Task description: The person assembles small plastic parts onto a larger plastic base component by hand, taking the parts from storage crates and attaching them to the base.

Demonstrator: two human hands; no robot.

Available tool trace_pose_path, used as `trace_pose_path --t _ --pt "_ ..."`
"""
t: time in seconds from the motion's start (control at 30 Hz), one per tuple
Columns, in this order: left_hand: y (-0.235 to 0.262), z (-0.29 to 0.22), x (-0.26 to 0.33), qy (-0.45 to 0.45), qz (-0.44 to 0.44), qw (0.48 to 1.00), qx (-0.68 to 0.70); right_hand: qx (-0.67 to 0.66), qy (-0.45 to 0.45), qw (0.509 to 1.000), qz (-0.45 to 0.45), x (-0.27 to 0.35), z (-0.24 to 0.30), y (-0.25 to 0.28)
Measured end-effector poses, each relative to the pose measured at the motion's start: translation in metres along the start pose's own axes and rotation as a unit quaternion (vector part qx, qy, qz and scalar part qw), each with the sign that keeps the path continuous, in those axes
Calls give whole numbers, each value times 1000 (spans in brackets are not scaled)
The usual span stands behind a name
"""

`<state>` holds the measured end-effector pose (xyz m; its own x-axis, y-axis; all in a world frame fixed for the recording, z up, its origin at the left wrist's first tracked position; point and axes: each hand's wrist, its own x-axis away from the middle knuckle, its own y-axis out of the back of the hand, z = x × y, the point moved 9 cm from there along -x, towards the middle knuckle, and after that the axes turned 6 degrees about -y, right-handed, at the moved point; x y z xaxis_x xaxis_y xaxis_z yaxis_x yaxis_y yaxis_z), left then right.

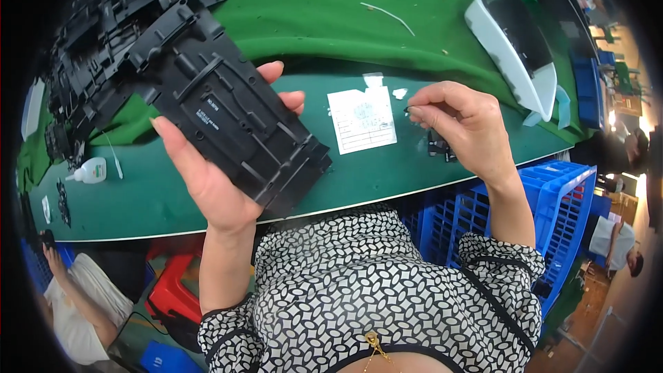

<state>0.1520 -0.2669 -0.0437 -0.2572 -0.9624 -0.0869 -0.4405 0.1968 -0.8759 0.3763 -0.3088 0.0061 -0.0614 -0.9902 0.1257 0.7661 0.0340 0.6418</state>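
Observation:
My left hand (214,166) holds a long black moulded plastic panel (228,107) tilted above the green workbench (138,193), thumb on its left edge and fingers behind its right edge. My right hand (463,124) hovers to the right, its thumb and forefinger pinched on a tiny dark part (409,108) that is too small to make out. A small black clip-like piece (439,146) lies on the bench just below that hand. A white paper label (362,119) lies between the two hands.
A heap of black plastic panels (110,34) fills the far left. A small white glue bottle (90,171) lies at the left. A white tray with a dark insert (514,41) sits far right. Blue crates (552,200) stand beside me; another person (76,304) sits lower left.

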Motion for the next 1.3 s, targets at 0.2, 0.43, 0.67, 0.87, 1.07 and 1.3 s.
trace_pose_path --t 0.2,0.43,0.67,0.87,1.07,1.3 --pt "-4 0 0 7 2 1000 31 110 199 974 -14 -2 41 -18" --pt "0 -2 2 10 -9 1000 25 195 221 956 -13 -4 44 -35" --pt "0 -1 1 14 -6 999 35 245 253 936 -6 -2 49 -41" --pt "-1 0 2 15 -15 999 26 213 262 941 -10 -4 50 -47" --pt "-1 -2 2 5 -4 1000 26 117 156 981 -21 -12 31 -36" --pt "-2 -2 0 4 9 999 40 261 264 925 -80 1 50 -35"
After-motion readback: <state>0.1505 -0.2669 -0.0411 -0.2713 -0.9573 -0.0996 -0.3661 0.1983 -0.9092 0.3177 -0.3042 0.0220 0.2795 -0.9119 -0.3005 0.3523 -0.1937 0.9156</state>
